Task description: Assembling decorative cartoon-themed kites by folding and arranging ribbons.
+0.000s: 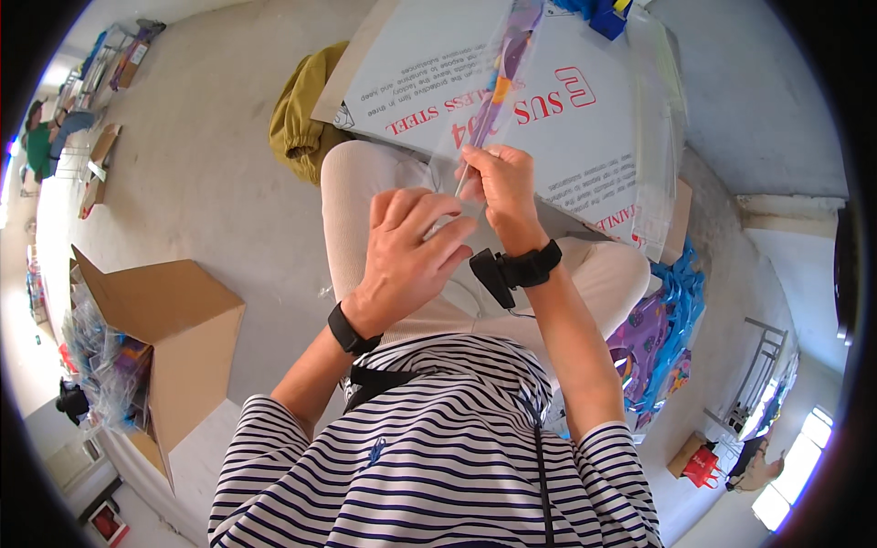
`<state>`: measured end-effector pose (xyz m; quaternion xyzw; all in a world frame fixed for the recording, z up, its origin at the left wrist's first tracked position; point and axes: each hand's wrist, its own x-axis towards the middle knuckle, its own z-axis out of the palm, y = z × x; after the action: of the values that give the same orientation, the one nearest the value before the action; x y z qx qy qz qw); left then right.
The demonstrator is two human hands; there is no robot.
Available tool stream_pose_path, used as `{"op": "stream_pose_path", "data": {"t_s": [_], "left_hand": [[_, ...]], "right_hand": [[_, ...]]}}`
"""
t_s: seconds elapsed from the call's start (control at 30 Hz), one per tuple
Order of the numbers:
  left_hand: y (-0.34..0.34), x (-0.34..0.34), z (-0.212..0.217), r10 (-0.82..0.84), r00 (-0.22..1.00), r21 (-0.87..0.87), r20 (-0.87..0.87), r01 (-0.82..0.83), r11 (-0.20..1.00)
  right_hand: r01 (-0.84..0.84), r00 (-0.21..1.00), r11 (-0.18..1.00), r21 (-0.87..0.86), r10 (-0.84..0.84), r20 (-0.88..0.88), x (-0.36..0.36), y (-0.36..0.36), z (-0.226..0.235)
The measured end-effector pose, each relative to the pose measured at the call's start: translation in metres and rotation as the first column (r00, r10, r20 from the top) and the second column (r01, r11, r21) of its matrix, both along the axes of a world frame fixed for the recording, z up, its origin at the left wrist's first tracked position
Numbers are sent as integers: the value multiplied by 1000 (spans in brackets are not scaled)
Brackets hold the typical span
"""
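A long, narrow see-through plastic sleeve [493,110] with a purple, colourful folded item [505,78] inside slants up from my hands over the white table. My right hand [504,187] is closed on its lower part, thumb and fingers pinching it. A thin pale stick [462,181] shows just below that grip. My left hand [411,247] is curled close below, over my lap, its fingertips near the sleeve's lower end. Something whitish shows between those fingers, too small to name.
The white-covered table [420,82] carries flat plastic sleeves [656,137] at its right edge and a blue tape dispenser [610,16] at the back. Left stands an open carton [196,365] of plastic-wrapped items. Blue and purple printed pieces [653,338] lie right of my knee; an olive cloth [306,114] hangs left.
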<state>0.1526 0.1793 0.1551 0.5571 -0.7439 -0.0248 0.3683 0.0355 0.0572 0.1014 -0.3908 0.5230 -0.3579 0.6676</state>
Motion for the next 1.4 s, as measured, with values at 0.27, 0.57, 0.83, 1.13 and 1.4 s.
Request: {"op": "stream_pose_path", "data": {"t_s": [0.27, 0.57, 0.83, 1.13, 1.4], "left_hand": [[-13, 3, -25, -11, 996, -89, -84, 4, 996], [-13, -9, -29, 3, 870, 130, -492, 70, 989], [-27, -17, -19, -4, 917, -11, -399, -1, 1000], [-29, -9, 7, 182, 660, 450, -729, 262, 853], [-30, -14, -3, 210, 702, 453, -681, 178, 874]], "right_hand": [[-20, 1000, 1000, -16, 20, 3, 4, -3, 5], [26, 995, 1000, -2, -26, 100, 5, -2, 2], [28, 960, 987, 157, -70, 272, 5, -7, 12], [46, 985, 984, 172, -74, 159, 4, -3, 25], [43, 976, 983, 180, -79, 201, 7, -1, 23]]}}
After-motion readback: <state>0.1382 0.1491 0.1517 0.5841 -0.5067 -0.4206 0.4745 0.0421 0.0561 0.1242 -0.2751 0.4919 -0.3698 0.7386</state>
